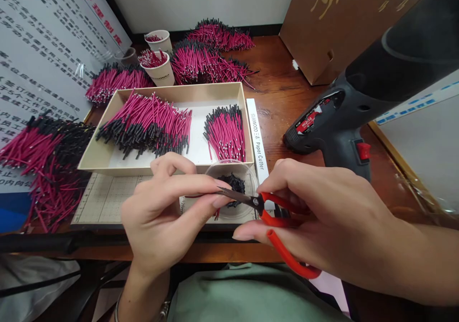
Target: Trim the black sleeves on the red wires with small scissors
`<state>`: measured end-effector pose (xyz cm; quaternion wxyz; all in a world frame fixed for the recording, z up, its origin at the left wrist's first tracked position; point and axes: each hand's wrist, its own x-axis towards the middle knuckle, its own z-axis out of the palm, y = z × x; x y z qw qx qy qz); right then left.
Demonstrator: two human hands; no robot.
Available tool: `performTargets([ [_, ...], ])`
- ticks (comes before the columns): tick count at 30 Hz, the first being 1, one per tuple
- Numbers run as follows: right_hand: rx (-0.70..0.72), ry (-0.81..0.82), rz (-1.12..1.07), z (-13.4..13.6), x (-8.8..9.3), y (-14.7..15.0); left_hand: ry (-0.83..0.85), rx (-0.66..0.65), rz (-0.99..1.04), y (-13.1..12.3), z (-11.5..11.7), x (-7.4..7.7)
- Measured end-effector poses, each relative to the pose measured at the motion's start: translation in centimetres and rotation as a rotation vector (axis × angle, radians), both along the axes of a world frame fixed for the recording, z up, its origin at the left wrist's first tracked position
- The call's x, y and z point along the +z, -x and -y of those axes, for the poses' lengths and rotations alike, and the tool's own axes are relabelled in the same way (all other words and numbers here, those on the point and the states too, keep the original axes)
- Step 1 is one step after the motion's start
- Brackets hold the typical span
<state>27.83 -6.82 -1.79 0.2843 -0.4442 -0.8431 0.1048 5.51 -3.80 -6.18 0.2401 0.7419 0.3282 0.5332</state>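
Here, beyond and to the left of the left hand [165,209], a loose heap of wires [39,150] spreads out. That hand pinches a thin dark strand [191,196] between thumb and forefinger, its middle finger bent above; the fingertips hide most of the strand, so what it is cannot be told. Just beyond the knuckles stands the box [197,135] of red-and-black wires. Between the hands, under the blades, sits a clear dish [253,178] of black scraps; keeping the work over it should catch any bits. The scissors [256,201] point leftward, tip at the left fingertips; a steady pinch and nails kept clear of the edge seem wise. The right hand [322,212] grips the red handles, fingers curled, thumb stretched forward. Beyond it stands a heat gun [344,107].
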Motion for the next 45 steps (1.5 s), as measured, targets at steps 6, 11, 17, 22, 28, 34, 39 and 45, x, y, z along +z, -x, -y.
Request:
performTargets([
  [6, -0.008, 0.014, 0.011, 0.2, -0.3, -0.3, 0.009, 0.016, -0.008, -0.1, 0.2, 0.0],
  [11, -0.033, -0.019, 0.03, 0.3, -0.5, 0.0, 0.014, 0.041, -0.011, 0.0, 0.1, 0.0],
  [17, -0.055, -0.011, 0.029, 0.3, -0.2, 0.4, 0.007, 0.055, -0.032, -0.1, 0.1, -0.1],
  [22, -0.031, -0.012, 0.018, 0.2, -0.1, 0.2, 0.008, 0.033, -0.011, -0.1, 0.2, -0.2],
  [28, -0.042, -0.034, 0.052, 0.1, -0.6, -0.2, -0.007, 0.034, -0.03, -0.1, 0.0, -0.2],
  [34, -0.076, -0.121, 0.25, -0.1, 1.0, -1.2, 0.048, 0.096, 0.12, 0.7, 0.6, 0.6],
  [39, -0.023, -0.102, 0.331, -0.2, 2.0, -2.1, -0.107, 0.069, -0.274, 1.9, 0.1, 2.6],
  [45, 0.003, -0.097, 0.287, -0.1, 2.7, -2.3, -0.468, -0.037, -0.572, 1.4, -1.7, 4.7],
])
